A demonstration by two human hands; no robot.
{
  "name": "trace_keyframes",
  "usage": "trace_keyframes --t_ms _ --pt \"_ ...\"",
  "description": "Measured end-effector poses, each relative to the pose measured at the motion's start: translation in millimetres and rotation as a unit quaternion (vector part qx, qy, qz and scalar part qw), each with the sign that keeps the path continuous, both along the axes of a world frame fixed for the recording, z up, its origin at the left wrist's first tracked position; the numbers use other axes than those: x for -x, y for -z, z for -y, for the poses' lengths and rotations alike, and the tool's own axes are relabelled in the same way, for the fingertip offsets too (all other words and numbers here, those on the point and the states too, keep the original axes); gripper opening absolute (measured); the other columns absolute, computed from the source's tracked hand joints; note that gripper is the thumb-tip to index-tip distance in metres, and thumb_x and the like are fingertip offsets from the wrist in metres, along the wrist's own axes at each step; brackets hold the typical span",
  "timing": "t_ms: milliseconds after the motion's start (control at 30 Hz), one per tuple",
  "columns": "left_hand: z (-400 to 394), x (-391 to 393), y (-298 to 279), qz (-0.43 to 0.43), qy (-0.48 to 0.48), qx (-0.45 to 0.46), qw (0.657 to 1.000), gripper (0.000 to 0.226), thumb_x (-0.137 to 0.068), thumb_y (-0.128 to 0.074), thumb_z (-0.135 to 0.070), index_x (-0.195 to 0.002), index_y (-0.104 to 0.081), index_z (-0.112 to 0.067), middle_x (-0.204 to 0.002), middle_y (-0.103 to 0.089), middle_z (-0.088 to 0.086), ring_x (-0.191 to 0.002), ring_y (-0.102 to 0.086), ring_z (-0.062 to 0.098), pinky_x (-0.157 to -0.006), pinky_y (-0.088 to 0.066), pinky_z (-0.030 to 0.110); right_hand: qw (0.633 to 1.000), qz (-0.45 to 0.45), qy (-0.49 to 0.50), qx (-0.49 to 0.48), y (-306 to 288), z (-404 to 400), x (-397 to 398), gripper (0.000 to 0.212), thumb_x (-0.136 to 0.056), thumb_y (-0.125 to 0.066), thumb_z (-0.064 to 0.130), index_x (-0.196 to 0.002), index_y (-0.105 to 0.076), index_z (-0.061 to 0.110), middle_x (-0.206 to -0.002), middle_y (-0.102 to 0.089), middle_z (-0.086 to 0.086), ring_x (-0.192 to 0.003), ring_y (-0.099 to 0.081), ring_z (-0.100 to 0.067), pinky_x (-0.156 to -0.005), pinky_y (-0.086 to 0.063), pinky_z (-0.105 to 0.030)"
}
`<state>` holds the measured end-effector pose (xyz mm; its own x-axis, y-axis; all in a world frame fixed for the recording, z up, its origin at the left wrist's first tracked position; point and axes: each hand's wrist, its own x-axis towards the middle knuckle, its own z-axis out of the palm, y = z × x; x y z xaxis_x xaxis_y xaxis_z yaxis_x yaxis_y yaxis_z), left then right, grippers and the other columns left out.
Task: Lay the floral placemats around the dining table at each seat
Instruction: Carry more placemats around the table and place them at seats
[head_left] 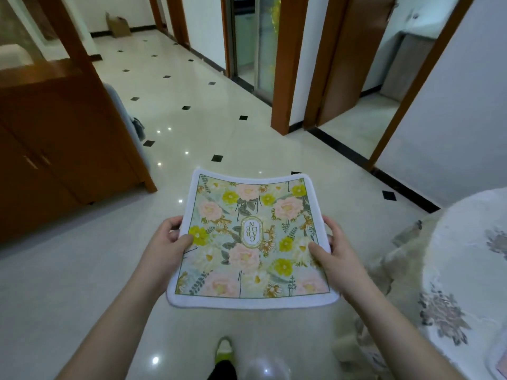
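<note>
Floral placemat [253,239] is held flat above the tiled floor [82,270], left hand [167,242] and right hand [333,248] pinching opposite side edges, thumbs on top, fingers [175,223] curled underneath.

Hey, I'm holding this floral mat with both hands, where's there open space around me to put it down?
Both the left hand and right hand grip the floral placemat. The only flat bare stretch is tiled floor between the wooden cabinet and the covered table. The table's visible edge is draped, patterned cloth; its top is mostly out of frame.
</note>
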<state>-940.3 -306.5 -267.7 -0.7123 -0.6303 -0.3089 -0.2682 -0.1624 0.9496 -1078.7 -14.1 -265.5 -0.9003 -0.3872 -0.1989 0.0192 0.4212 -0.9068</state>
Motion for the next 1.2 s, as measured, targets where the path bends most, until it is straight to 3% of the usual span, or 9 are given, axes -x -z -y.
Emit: trace_keyframes --t_ms 133,367,533,700,900,967,1100,1200 --pt "48 77 -1 -0.001 0.060 0.008 0.998 0.033 -0.092 -0.057 -0.008 -0.104 -0.054 -0.038 -0.089 -0.076 -0.006 -0.075 -0.075 0.029 -0.056 -0.060 0.046 0.998 -0.008 0.052 -0.027 -1 46 46 0.060 -0.091 -0.059 0.017 -0.141 -0.034 0.038 -0.109 -0.070 0.011 -0.086 -0.072 -0.011 -0.080 -0.059 -0.044" --pt "100 203 -13 0.003 0.153 0.028 0.988 0.036 -0.091 -0.057 -0.010 -0.099 -0.053 -0.045 -0.089 -0.075 -0.013 -0.073 -0.075 0.025 -0.057 -0.060 0.044 0.988 -0.001 0.152 -0.012 -14 73 114 0.060 -0.093 -0.059 0.017 -0.140 -0.032 0.041 -0.113 -0.069 0.007 -0.089 -0.072 -0.016 -0.082 -0.058 -0.047" --pt "82 301 -12 -0.002 0.232 0.046 0.972 0.037 -0.091 -0.056 -0.010 -0.098 -0.053 -0.046 -0.087 -0.075 -0.015 -0.068 -0.074 0.021 -0.047 -0.056 0.033 0.974 0.000 0.224 0.000 -15 62 164 0.061 -0.093 -0.055 0.010 -0.144 -0.032 0.034 -0.115 -0.069 0.004 -0.090 -0.072 -0.014 -0.079 -0.060 -0.042" --pt "49 403 -4 0.002 0.291 0.063 0.955 0.036 -0.091 -0.056 -0.010 -0.102 -0.053 -0.044 -0.087 -0.074 -0.014 -0.070 -0.074 0.021 -0.052 -0.057 0.036 0.961 -0.002 0.275 -0.008 -4 32 232 0.062 -0.094 -0.057 0.017 -0.145 -0.029 0.039 -0.115 -0.068 0.010 -0.087 -0.072 -0.010 -0.076 -0.061 -0.040" --pt "12 516 -7 0.021 0.330 0.066 0.942 0.035 -0.089 -0.057 -0.009 -0.107 -0.054 -0.039 -0.088 -0.075 -0.009 -0.071 -0.075 0.022 -0.050 -0.057 0.033 0.955 0.008 0.296 0.001 6 1 323 0.059 -0.095 -0.056 0.017 -0.144 -0.031 0.039 -0.114 -0.068 0.011 -0.082 -0.071 -0.001 -0.059 -0.055 -0.016" --pt "2 552 -10 0.023 0.331 0.071 0.941 0.034 -0.089 -0.057 -0.010 -0.106 -0.053 -0.040 -0.088 -0.075 -0.009 -0.071 -0.075 0.021 -0.052 -0.058 0.035 0.954 0.004 0.300 0.004 1 -8 357 0.060 -0.095 -0.056 0.017 -0.145 -0.030 0.038 -0.115 -0.068 0.010 -0.082 -0.071 -0.001 -0.059 -0.055 -0.016" --pt "-12 615 -12 0.019 0.338 0.077 0.938 0.033 -0.091 -0.057 -0.011 -0.104 -0.053 -0.041 -0.087 -0.075 -0.010 -0.071 -0.074 0.018 -0.056 -0.058 0.036 0.949 -0.009 0.315 0.011 -8 -21 413 0.060 -0.095 -0.056 0.015 -0.144 -0.032 0.038 -0.114 -0.069 0.009 -0.084 -0.073 -0.005 -0.067 -0.061 -0.029" --pt "-19 664 -11 0.014 0.354 0.079 0.932 0.030 -0.092 -0.058 -0.014 -0.111 -0.052 -0.037 -0.088 -0.075 -0.012 -0.071 -0.074 0.017 -0.051 -0.056 0.032 0.944 -0.022 0.329 0.013 -10 -29 452 0.057 -0.095 -0.057 0.014 -0.140 -0.034 0.040 -0.115 -0.066 0.010 -0.084 -0.071 -0.001 -0.060 -0.058 -0.019"
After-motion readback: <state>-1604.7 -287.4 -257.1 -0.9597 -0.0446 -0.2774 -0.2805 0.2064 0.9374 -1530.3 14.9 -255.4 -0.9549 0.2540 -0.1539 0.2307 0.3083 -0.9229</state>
